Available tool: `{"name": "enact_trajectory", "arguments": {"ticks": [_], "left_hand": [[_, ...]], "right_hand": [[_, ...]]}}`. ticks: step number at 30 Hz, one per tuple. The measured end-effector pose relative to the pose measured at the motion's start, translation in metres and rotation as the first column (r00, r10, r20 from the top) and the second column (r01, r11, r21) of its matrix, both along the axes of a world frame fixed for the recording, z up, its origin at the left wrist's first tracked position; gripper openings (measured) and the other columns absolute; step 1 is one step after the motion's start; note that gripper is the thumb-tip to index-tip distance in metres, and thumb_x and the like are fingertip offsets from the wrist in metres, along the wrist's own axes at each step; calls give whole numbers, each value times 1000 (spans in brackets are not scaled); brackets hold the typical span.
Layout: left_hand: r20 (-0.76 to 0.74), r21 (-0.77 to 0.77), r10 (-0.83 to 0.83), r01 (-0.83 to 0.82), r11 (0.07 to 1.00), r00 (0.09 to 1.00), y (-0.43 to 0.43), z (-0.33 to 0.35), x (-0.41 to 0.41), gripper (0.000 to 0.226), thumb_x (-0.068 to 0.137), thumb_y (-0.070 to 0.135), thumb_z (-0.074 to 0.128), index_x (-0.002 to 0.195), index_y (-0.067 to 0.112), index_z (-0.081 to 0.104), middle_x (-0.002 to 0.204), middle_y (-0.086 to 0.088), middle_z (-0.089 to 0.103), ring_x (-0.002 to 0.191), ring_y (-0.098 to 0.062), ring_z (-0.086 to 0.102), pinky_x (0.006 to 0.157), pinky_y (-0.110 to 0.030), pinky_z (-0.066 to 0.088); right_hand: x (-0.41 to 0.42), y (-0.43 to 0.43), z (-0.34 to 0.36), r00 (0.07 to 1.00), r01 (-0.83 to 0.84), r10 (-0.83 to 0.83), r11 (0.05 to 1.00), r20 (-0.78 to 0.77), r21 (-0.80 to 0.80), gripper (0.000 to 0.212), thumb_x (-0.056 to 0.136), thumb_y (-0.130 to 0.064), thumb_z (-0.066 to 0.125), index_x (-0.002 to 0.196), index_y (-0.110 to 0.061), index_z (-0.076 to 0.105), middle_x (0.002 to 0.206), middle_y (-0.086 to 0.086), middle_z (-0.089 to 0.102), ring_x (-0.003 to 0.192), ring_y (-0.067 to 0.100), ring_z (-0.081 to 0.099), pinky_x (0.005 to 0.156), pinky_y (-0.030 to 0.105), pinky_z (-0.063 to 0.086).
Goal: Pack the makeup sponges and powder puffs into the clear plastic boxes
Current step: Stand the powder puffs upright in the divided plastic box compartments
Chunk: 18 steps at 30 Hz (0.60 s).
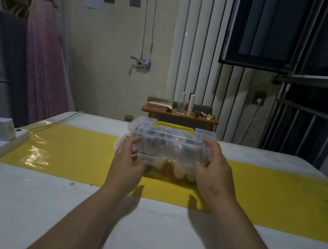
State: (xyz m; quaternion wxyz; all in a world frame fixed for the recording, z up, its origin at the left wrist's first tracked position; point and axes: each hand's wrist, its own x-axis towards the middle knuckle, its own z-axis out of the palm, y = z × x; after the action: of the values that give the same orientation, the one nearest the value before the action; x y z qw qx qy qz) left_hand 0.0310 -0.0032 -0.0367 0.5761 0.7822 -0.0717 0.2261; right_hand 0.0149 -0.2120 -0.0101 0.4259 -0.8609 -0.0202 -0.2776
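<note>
Both hands' fingers, left hand (128, 157) and right hand (213, 169), clasp the clear box (169, 146) ends

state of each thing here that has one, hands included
clear plastic box: lid shut, held at both ends over the yellow mat
yellow handle: folded flat
left hand: gripping box's left end
right hand: gripping box's right end
sponges: under the box, blurred

Both forearms are bare, with no sleeves, watch or rings showing; the left hand (127, 162) and right hand (214, 170) are ungloved.
</note>
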Motion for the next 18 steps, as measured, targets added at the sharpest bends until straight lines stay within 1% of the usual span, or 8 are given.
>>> {"name": "enact_trajectory", "arguments": {"ticks": [2,5,7,8,11,14,16,18], "left_hand": [[10,-4,8,-8,1000,1000,2,0,1,59,87,0,64,130,36,47,135,5,44,121,-12,51,96,-38,54],[3,-12,-4,4,1000,1000,3,0,1,61,89,-1,63,135,36,46,142,6,41,122,-8,46,101,-35,50],[3,-12,-14,14,1000,1000,2,0,0,64,89,-2,62,138,35,44,145,6,40,122,-6,45,99,-28,49],[0,-11,-17,17,1000,1000,2,0,0,64,90,-2,62,140,34,43,145,6,40,122,-6,45,98,-27,48],[-20,4,-25,25,1000,999,2,-1,2,67,90,0,62,146,30,40,146,4,43,126,-10,47,99,-31,50],[-29,15,-25,25,1000,999,3,-2,3,69,90,1,62,149,28,37,148,3,44,128,-10,47,98,-30,51],[-27,24,-28,28,999,999,3,-3,4,71,90,1,62,150,27,36,149,5,42,128,-8,45,98,-30,51],[-13,27,-28,28,999,1000,4,-4,3,71,88,1,63,148,29,38,147,5,43,126,-8,46,97,-33,52]], "right_hand": [[2,0,-2,1000,4,-4,1000,8,21,62,86,-6,58,135,-41,44,136,-3,53,115,25,56,87,46,54],[6,0,-5,1000,-14,14,999,-9,37,69,87,-8,58,145,-40,39,154,-6,37,133,26,45,99,52,49],[9,-1,-5,999,-38,39,998,-34,41,73,89,-6,56,150,-38,33,160,-4,27,141,27,38,105,51,46],[11,-1,-6,997,-49,52,998,-50,43,75,89,-5,54,152,-38,30,162,-3,23,142,27,35,107,50,45],[13,-2,-7,990,-93,99,994,-96,65,80,90,-1,51,154,-39,23,165,-5,12,147,27,26,113,47,39],[14,-3,-9,986,-123,132,988,-102,93,80,91,0,49,153,-43,22,165,-7,8,149,25,23,115,47,37],[14,-3,-10,984,-138,150,983,-99,118,81,90,-2,50,150,-49,23,165,-7,10,146,27,29,111,49,42],[13,-3,-10,986,-140,151,982,-76,127,80,88,-4,51,147,-52,25,163,-7,19,139,27,41,103,51,48]]}}
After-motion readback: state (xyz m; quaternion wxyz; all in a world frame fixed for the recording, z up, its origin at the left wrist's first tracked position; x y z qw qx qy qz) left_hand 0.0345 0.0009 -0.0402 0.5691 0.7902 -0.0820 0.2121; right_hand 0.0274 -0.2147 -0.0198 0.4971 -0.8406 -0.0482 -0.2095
